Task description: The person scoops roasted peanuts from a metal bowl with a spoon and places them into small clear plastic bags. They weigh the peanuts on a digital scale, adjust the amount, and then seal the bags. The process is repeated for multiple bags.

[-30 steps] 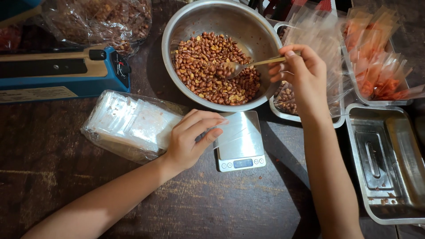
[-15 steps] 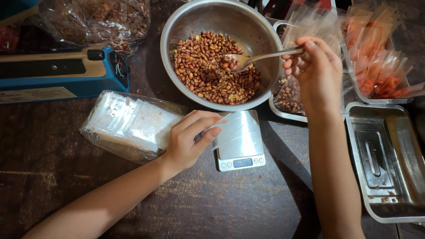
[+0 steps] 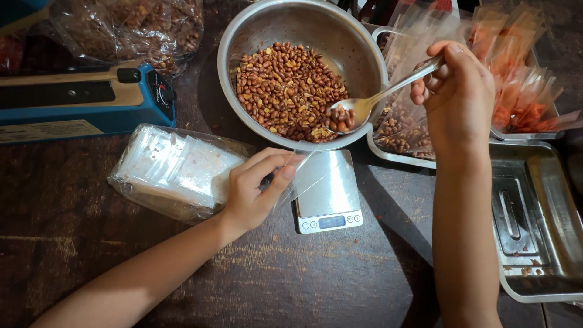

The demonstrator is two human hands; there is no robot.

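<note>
Your right hand [image 3: 458, 97] pinches the spoon [image 3: 376, 100], its peanut-loaded bowl hanging just inside the near rim of the steel bowl [image 3: 358, 45], right above the small scale [image 3: 328, 200]. Your left hand [image 3: 255, 188] grips a clear bag [image 3: 303, 173] at the scale's left edge, beside the bag stack [image 3: 173, 170]. Bare table lies nearer you. Since a moment ago, the spoon has lifted toward the rim.
</note>
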